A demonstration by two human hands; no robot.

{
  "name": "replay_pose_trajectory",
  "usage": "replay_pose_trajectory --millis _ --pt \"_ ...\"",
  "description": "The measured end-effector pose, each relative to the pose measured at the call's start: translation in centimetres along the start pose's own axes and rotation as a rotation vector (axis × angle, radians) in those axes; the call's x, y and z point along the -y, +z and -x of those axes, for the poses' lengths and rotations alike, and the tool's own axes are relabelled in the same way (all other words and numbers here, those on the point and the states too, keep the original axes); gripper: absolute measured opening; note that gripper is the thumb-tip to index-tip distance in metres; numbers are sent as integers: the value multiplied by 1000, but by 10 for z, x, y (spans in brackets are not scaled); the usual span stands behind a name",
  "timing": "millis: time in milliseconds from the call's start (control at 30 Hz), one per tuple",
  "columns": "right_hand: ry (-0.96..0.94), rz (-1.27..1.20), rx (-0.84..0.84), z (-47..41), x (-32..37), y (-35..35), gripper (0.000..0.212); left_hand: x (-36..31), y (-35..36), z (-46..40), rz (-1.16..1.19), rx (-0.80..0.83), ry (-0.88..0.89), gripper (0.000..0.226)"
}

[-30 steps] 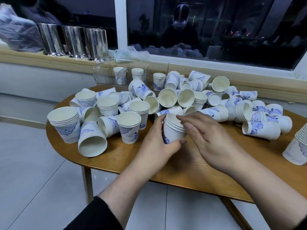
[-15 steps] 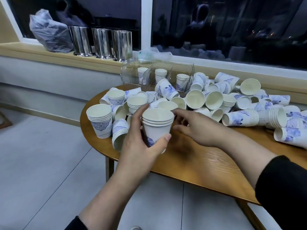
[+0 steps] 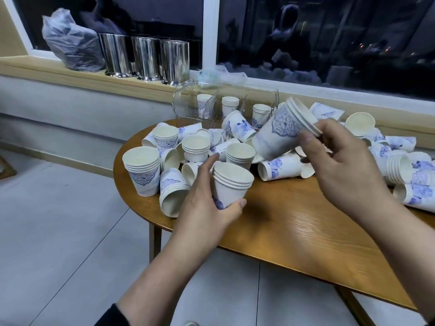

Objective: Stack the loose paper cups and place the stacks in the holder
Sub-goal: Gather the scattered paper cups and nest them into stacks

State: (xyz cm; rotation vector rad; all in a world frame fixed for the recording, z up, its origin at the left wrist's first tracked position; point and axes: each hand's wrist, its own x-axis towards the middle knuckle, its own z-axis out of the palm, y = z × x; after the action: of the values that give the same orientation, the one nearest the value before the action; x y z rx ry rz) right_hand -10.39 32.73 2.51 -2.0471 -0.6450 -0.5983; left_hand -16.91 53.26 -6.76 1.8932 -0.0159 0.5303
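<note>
Above table: upright stack in left grip; tilted stack in right grip.

I cannot read any text, number, brand or sign here. The paper cups carry only a blue ornament and blue flowers, no letters that I can make out. One cup lying far back has small blue marks near its rim, but they are too small and blurred to read. The stack in my left hand and the stack in my right hand show the same blue pattern without words. The metal cans on the window ledge have no label.
</note>
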Motion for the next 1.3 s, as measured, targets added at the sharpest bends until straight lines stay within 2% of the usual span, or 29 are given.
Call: replay_pose_trajectory --millis 100,233,267,333,400,433,567,667,733,800,900,967,1033,1133,1267,1300 --pt "-101 113 97 -4 16 3 25 -2 9 -1 11 21 3 98" --pt "-60 270 504 1 20 15 40 1 13 -2 46 15 -3 101" --pt "-18 230 534 1 18 17 44 2 13 -4 44 17 -4 101" --pt "53 61 380 -2 8 21 39 6 13 -6 36 15 -8 102" --pt "62 73 214 -11 -11 28 26 7 13 -8 38 9 -17 102" --pt "71 138 234 -15 -21 34 25 8 13 -8 42 8 -19 100" --pt "32 300 506 -24 -55 64 39 9 16 -9 51 -3 -14 91" --pt "-41 305 550 -29 -59 77 30 10 16 -10 66 -10 -24 91" --pt "-54 300 508 -30 -56 81 16 10 15 -11 74 -6 -26 91" --pt "-57 284 387 -28 -56 79 9 10 14 -10 74 -3 -27 90" --pt "-57 205 100 -22 -52 60 6 12 16 -11 62 2 -40 90" --pt "-32 60 -79 -18 -39 39 7 12 18 -11 36 16 -46 92" --pt "-28 -78 -144 -14 -22 19 10 9 23 -11 12 39 -37 96" --pt "-99 -103 -34 -7 -8 2 15 3 33 -11 12 60 -30 104" --pt "-169 87 374 7 -15 -2 27 -6 49 -9 22 70 -15 103" --pt "-179 111 427 11 -19 -1 33 -7 51 -9 20 71 -8 102"
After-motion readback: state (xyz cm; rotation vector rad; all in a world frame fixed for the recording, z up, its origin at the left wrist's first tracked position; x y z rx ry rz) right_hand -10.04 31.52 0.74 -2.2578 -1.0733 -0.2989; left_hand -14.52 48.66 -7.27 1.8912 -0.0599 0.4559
